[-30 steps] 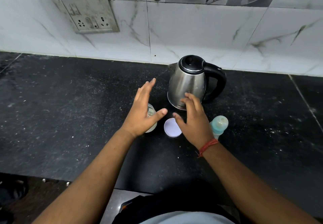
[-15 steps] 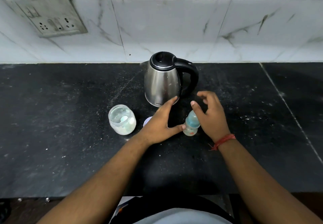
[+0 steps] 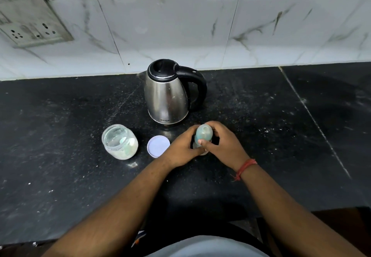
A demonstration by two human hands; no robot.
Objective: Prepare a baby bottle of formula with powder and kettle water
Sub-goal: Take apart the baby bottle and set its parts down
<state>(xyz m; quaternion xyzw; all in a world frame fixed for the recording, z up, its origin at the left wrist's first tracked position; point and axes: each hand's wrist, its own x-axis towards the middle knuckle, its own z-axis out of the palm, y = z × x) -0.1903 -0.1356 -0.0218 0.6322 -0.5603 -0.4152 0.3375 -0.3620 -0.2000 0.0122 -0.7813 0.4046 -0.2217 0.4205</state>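
Observation:
A small baby bottle (image 3: 203,136) with a pale teal cap stands on the black counter (image 3: 60,156), just in front of the steel kettle (image 3: 167,98). My left hand (image 3: 181,150) wraps the bottle's lower body. My right hand (image 3: 222,144) grips the cap, thumb on its front. An open glass jar (image 3: 120,142) with white powder at its bottom stands to the left. Its white lid (image 3: 158,146) lies flat between the jar and my left hand. Most of the bottle's body is hidden by my fingers.
A tiled wall (image 3: 200,31) runs behind the counter, with a socket plate (image 3: 32,17) at upper left. The kettle's black handle (image 3: 197,88) points right. The counter's front edge (image 3: 80,238) lies close to my body.
Both hands moved from the jar and lid over to the bottle and closed around it. The view shifted, so the jar and lid are now uncovered.

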